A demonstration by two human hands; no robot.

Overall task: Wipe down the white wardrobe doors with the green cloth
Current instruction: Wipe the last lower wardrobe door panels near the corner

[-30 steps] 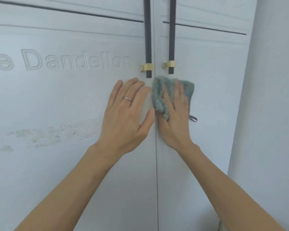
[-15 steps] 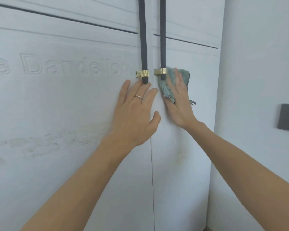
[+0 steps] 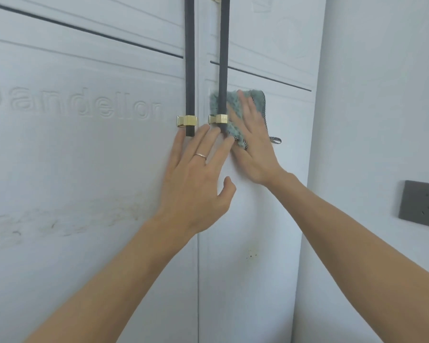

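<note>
Right hand (image 3: 252, 142) flat, fingers straight, pressing fluffy green cloth (image 3: 233, 105) on white wardrobe door (image 3: 253, 219) | left hand (image 3: 196, 179) at 9 o'clock, fingers spread.

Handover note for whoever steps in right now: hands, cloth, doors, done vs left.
Left hand: open, fingers flat on the left door just below its handle.
Right hand: open, palm pressing the green cloth flat on the right door, partly behind that door's handle.
Done: cannot tell which areas are wiped.
Left: smudges across the left door, dark specks lower on the right door, plus remaining panels.
</note>
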